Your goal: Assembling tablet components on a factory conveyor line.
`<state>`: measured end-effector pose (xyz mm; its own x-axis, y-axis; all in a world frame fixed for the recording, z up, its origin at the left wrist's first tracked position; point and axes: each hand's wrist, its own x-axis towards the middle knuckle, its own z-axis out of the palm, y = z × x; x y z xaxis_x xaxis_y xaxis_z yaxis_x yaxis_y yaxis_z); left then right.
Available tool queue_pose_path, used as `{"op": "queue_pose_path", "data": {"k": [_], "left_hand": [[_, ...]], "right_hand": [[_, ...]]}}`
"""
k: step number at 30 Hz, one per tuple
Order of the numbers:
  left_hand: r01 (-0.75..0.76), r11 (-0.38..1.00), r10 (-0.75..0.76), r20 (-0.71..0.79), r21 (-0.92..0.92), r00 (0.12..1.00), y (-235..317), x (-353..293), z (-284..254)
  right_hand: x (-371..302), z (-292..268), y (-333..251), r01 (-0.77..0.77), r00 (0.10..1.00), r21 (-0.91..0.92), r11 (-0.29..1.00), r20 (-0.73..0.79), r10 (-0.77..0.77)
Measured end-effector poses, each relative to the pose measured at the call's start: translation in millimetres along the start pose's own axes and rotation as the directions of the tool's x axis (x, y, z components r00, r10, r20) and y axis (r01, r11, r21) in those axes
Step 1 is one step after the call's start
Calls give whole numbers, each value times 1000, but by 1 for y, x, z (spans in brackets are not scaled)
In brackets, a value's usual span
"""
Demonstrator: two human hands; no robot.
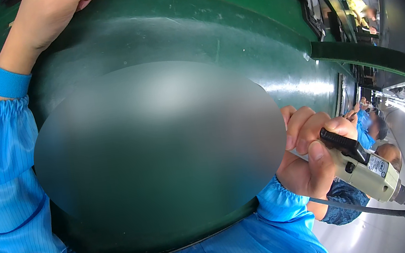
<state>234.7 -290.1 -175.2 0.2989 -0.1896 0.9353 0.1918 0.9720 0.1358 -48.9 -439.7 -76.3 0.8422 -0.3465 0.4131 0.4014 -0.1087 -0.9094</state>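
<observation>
My right hand (pixel 314 136) is wrapped round a beige electric screwdriver (pixel 369 175) with a black lever on its side. The tool lies tilted, its cord end pointing down to the right; its tip is hidden by a blurred oval. At the upper left, my left hand (pixel 53 18) reaches over the green work surface (pixel 157 36), fingers curled and mostly cut off by the picture's top edge. What they hold, if anything, cannot be seen. A blue wrist strap (pixel 4 80) sits round my left wrist, above the blue sleeve.
A large blurred patch covers the middle of the green surface. A dark green curved bar (pixel 367 54) juts out at the right. A dark cable (pixel 367 209) runs below the screwdriver. Other people, one in a blue garment (pixel 364 128) and one in yellow (pixel 356 8), are farther right.
</observation>
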Motion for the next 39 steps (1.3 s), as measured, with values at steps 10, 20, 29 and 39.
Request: {"op": "queue_pose_path", "data": {"k": [10,20,29,39], "left_hand": [[-4,997,5,-10,82,1000,1,2,2],[517,622,-394,-336,588,856,33,27,43],[473,13,-496,-405,881,768,-21,13,140],[456,118,-644,-282,882,711,-69,5,176]], "right_hand": [[-1,0,0,3,1000,-8,1000,-11,-3],[0,2,-5,22,999,-19,1000,-29,-23],[1,-2,-12,50,997,13,999,-65,-49],[-1,-11,-25,57,993,26,998,-102,-54]]}}
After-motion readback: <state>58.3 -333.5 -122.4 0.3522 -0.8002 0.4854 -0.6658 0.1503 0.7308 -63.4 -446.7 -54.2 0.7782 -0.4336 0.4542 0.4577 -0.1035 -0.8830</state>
